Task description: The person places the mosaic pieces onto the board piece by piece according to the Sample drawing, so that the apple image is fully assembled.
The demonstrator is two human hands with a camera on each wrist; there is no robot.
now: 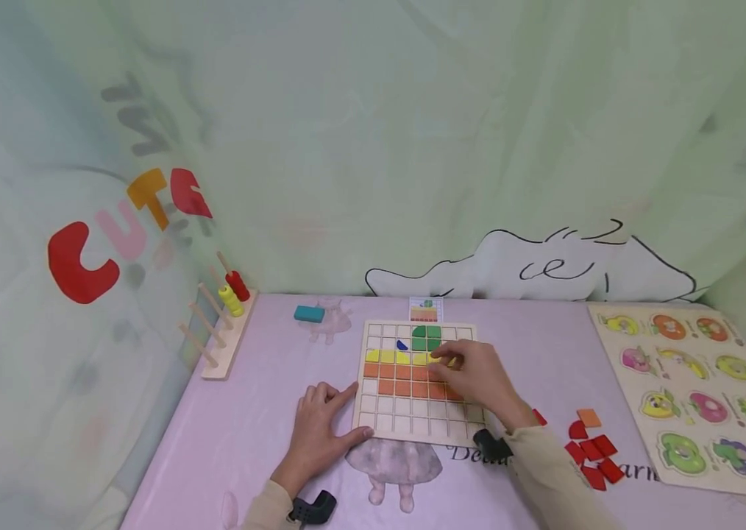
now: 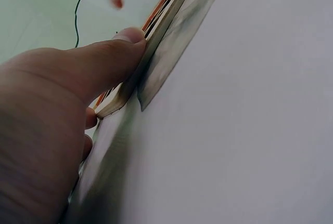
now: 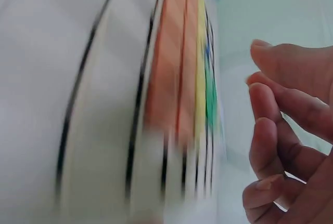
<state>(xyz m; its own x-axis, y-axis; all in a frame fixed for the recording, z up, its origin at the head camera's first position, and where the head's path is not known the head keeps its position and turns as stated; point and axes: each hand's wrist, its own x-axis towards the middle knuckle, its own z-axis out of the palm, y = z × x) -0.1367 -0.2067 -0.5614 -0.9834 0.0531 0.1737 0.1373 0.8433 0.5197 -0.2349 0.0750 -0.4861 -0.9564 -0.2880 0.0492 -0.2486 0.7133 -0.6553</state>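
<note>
A wooden grid board (image 1: 399,425) lies on the table with orange tiles (image 1: 386,370) in two rows, a row of yellow pieces (image 1: 387,357) above them, green tiles (image 1: 434,333) and a small blue piece (image 1: 402,344). My left hand (image 1: 318,434) touches its near left corner, the thumb (image 2: 117,52) against the near edge and the index finger at the left edge. Over the right part of the yellow row is my right hand (image 1: 479,372). In the right wrist view its thumb and index fingertips are slightly apart, with nothing visible between them.
Behind the board stands a small pattern card (image 1: 426,309). Loose red tiles (image 1: 605,445) and an orange tile (image 1: 588,418) lie right of my right forearm. A fruit puzzle board (image 1: 697,379) is farther right. A peg stand (image 1: 227,350) and a teal block (image 1: 310,314) are at left.
</note>
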